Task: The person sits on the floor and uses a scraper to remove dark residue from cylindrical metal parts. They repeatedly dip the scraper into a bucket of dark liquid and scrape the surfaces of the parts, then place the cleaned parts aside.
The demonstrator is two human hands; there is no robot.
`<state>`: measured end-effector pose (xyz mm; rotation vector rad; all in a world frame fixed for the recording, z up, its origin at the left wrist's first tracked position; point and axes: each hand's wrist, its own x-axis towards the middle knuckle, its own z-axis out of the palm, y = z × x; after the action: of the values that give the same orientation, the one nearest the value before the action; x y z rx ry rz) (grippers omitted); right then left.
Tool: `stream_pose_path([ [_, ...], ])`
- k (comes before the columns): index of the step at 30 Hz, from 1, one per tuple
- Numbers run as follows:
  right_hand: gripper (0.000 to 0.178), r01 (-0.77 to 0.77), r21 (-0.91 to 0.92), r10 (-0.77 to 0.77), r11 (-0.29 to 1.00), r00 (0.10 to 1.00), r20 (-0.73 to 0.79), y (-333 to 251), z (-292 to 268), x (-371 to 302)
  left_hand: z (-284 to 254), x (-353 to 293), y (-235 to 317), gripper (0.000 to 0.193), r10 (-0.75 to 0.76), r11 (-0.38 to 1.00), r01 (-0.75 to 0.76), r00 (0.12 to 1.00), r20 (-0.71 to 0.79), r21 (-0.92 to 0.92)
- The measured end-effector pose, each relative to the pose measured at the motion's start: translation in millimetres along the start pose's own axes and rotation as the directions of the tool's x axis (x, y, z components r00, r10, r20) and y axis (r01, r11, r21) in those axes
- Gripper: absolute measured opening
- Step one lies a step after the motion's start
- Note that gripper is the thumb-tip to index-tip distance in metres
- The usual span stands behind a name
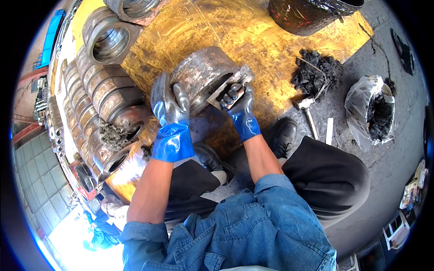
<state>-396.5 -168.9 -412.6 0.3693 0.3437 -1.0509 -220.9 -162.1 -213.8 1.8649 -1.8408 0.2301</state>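
Observation:
A thick, worn metal ring (203, 70) rests on the yellow, scuffed sheet (266, 45) in front of me. My left hand (171, 101), in a blue glove blackened over the fingers, lies along the ring's left side with fingers stretched and thumb apart. Gloved the same way, my right hand (242, 106) has its fingers wrapped round a flat, handled metal tool (244, 73). That tool sits at the ring's right-hand face; its exact kind and whether it touches are hard to make out.
Rows of similar metal rings (110, 83) line the left, with a grey fibre tuft (113, 135) on them. A dark bucket (303, 18) stands far right. Nearer are a black fibre heap (318, 72), a hammer (308, 117), a white strip (329, 131) and a plastic bag (357, 108) of black fibre.

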Motion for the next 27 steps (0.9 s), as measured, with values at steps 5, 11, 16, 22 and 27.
stream_pose_path([
  [5, 0.059, 0.067, -0.083, -0.060, 0.994, 0.995, 0.085, 16.2, 19.5, -13.9, -1.2, 1.0, -0.6, 0.043, 0.006, 1.000, -0.006, 1.000, 0.002, -0.024],
  [11, 0.062, 0.132, -0.132, -0.124, 0.982, 0.990, 0.067, 24.2, 30.9, -20.3, -3.2, 2.1, -0.2, 0.043, -0.008, 1.000, 0.008, 1.000, 0.004, 0.003],
  [16, 0.053, 0.096, -0.037, -0.099, 0.995, 0.990, -0.099, -10.4, 19.1, 2.9, 0.0, 3.1, 0.7, 0.043, 0.004, 1.000, -0.004, 1.000, 0.000, -0.027],
  [22, 0.062, 0.147, -0.103, -0.133, 0.984, 0.983, 0.128, 25.5, 43.7, -15.7, 4.1, 13.0, -9.3, 0.041, -0.020, 0.998, 0.019, 1.000, -0.009, -0.054],
  [27, 0.057, 0.288, -0.319, -0.315, 0.903, 0.949, -0.035, 39.8, 56.1, 2.3, 8.0, 24.3, -34.7, 0.041, -0.099, 0.991, 0.100, 0.995, 0.020, -0.092],
])
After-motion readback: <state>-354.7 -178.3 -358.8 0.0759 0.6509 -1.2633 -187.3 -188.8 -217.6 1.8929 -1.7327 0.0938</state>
